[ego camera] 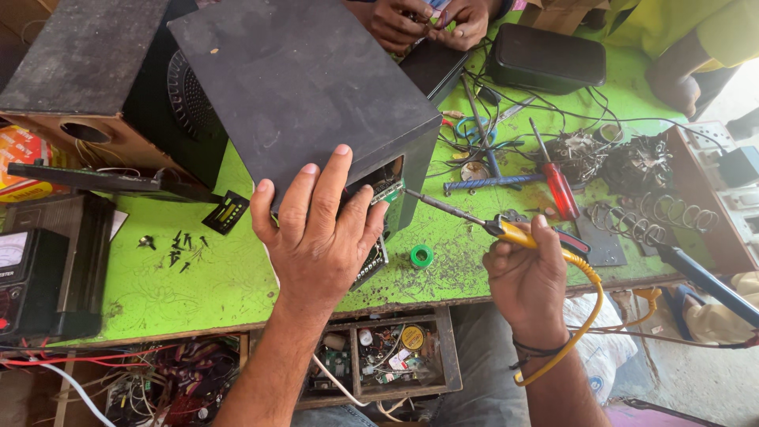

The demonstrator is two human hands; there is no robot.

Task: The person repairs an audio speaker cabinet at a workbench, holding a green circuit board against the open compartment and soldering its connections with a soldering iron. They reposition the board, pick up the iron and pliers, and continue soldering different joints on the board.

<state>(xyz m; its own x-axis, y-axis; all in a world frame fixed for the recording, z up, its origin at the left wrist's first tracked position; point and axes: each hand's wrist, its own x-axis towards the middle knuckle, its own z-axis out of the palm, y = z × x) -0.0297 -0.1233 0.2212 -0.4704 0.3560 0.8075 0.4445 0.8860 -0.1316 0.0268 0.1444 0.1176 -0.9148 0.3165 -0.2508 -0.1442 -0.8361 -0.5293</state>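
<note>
Pressing down with spread fingers, the left hand (316, 229) is lying flat and open on the lower corner of the big dark grey box-shaped speaker cabinet (296, 87), steadying it without closing around anything. The right hand (528, 273) is closing in a fist around the yellow handle of a soldering iron with a thin metal shaft (462, 213), and its tip is reaching into the open side of the cabinet, just beside the small green circuit board (387, 192) there. A yellow cord (587, 316) is running from the handle down past the wrist. The cabinet is standing tilted on the bright green worktable (198, 277). Near the right hand, a small green ring-shaped roll (421, 255) is lying on the table, and further away a red-handled screwdriver (557, 186). At the far edge, another person's hands (427, 22) are working on something small.
</note>
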